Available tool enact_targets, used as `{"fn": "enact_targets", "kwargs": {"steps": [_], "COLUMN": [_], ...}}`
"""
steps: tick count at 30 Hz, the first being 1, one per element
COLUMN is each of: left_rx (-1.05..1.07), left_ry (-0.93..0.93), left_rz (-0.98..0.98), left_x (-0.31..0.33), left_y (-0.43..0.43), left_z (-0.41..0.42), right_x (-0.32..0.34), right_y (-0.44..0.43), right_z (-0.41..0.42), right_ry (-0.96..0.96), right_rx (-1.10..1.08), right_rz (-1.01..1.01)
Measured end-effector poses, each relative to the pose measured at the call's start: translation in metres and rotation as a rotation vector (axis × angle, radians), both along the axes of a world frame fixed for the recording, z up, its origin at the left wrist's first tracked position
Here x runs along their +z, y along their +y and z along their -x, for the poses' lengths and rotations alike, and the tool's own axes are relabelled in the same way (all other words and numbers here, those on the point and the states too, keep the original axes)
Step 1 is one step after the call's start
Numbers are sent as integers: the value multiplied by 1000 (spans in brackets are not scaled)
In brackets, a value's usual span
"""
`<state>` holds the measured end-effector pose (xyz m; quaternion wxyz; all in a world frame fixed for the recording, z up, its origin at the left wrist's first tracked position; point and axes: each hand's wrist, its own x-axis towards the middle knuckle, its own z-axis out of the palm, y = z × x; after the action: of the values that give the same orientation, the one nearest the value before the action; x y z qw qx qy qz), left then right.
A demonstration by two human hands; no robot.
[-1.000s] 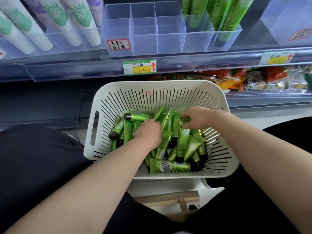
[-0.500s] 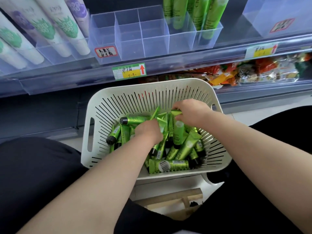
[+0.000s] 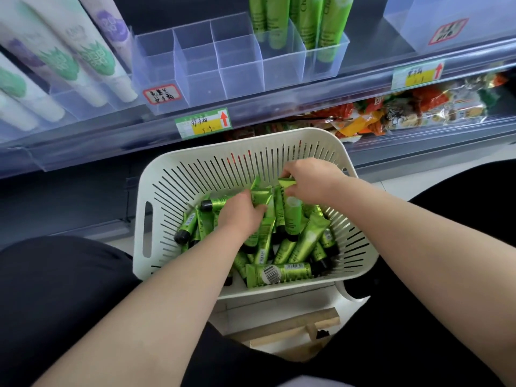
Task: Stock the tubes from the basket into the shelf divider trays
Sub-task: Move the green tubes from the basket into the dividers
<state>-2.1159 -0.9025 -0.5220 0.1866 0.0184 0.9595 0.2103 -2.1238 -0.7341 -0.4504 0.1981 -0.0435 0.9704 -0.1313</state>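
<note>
I'm picking tubes [image 3: 279, 273] from the basket [image 3: 152, 191] at centre frame: left hand [image 3: 242, 215] curled round a few, right hand [image 3: 310, 180] pinching one's crimped end. Next, I'd lift them to the divider tray [image 3: 212, 65], upper centre

Head camera looks steeply down, close over basket [image 3: 195, 174] and shelf [image 3: 279, 113].

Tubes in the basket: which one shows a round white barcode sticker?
The tube lying crosswise along the near wall of the basket, in front of the pile. Only it has that sticker facing up.
</note>
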Motion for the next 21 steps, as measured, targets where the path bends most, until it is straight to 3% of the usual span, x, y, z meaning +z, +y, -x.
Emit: {"fn": "enact_targets", "kwargs": {"steps": [13,21], "left_rx": [131,204], "left_ry": [521,726], "left_rz": [-348,-714], "left_x": [136,225], "left_y": [-19,3], "left_z": [15,55], "right_x": [95,161], "right_y": [2,26], "right_z": [-14,0], "right_ry": [434,770], "right_rx": [-18,-104], "right_rz": [68,104]}}
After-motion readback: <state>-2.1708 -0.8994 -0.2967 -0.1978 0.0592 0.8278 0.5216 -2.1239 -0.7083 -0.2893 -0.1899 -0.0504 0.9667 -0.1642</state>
